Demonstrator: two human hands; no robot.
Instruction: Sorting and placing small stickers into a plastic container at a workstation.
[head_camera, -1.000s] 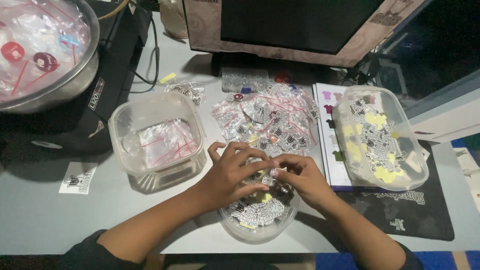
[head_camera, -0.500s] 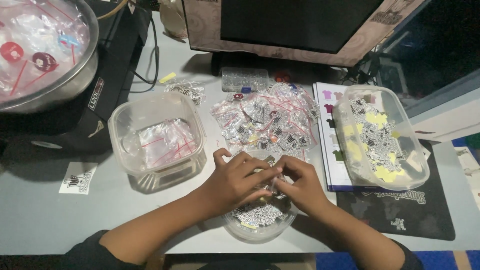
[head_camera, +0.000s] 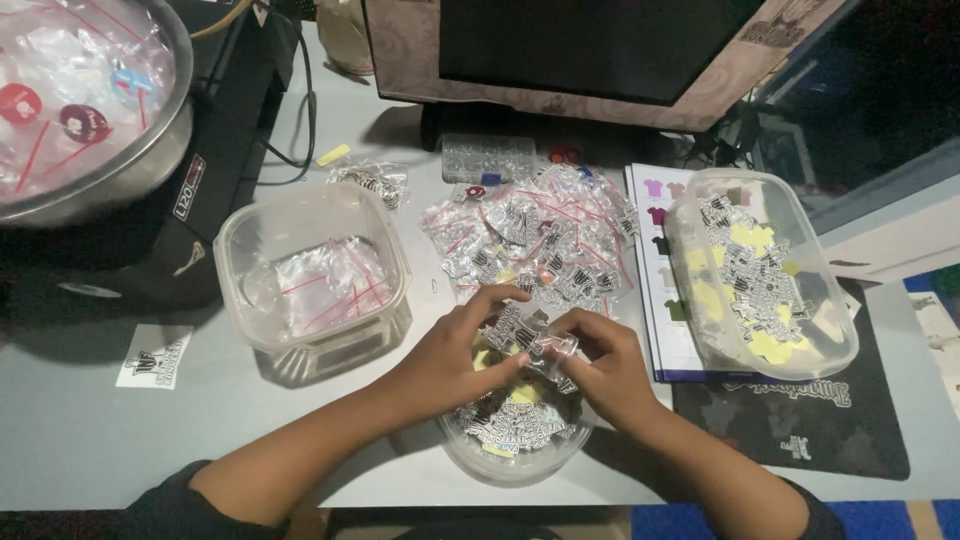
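Note:
Both hands meet over a small round clear bowl (head_camera: 520, 462) of black-and-white and yellow stickers at the table's front edge. My left hand (head_camera: 450, 350) and my right hand (head_camera: 605, 365) together pinch a small clear zip bag (head_camera: 545, 345) with stickers in it, held just above the bowl. Right behind the hands lies a pile of filled small zip bags (head_camera: 535, 235) with red seal strips.
A square clear tub (head_camera: 315, 280) with empty zip bags stands to the left. An oblong clear tub (head_camera: 760, 270) of stickers sits at right on a colour sheet (head_camera: 655, 250) and black mat (head_camera: 810, 420). A steel bowl (head_camera: 85, 100) rests on a black box; a monitor (head_camera: 600, 50) is behind.
The view has shifted slightly. Both hands stay over the bowl, fingers working the small bag; the left fingers now reach further over it.

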